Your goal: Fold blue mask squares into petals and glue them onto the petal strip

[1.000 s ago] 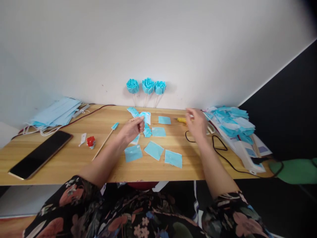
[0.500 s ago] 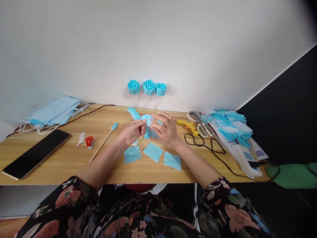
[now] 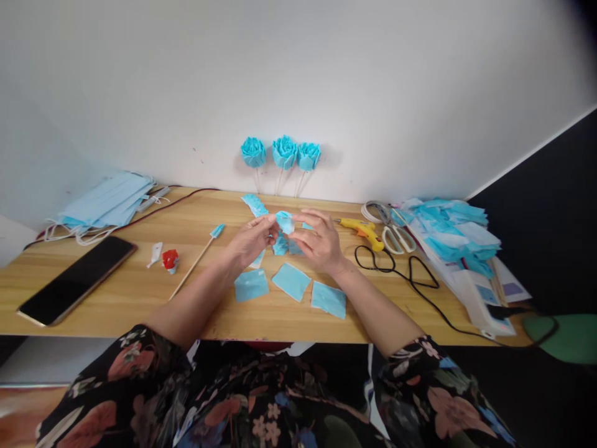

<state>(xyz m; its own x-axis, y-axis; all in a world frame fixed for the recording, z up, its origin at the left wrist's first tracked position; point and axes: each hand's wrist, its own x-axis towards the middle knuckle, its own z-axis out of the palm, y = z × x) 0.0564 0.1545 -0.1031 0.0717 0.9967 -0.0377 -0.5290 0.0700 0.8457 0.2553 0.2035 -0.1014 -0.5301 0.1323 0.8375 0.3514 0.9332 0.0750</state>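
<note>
Between both hands, above the middle of the table, is a small curled blue fabric petal (image 3: 285,222). My left hand (image 3: 254,239) pinches its left side with closed fingers. The fingertips of my right hand (image 3: 319,239) grip its right edge. Beneath the hands lie crumpled blue pieces (image 3: 280,244), partly hidden. Nearer me are three flat blue fabric rectangles: left (image 3: 251,285), middle (image 3: 291,281) and right (image 3: 328,299). A wooden stick with a blue tip (image 3: 217,231) lies left of my left hand. Beyond the hands lies a crinkled blue strip (image 3: 254,205).
Three blue fabric flowers (image 3: 284,152) on sticks lean against the wall. At left are face masks (image 3: 107,202), a phone (image 3: 77,280) and a red crumpled wrapper (image 3: 170,259). At right are a yellow glue gun (image 3: 362,231), scissors (image 3: 398,238), a black cord (image 3: 413,283) and blue scraps (image 3: 452,227).
The petal has turned in my fingers, showing a more rounded, cupped shape. Both hands stay close together around it. The whole view has shifted slightly.
</note>
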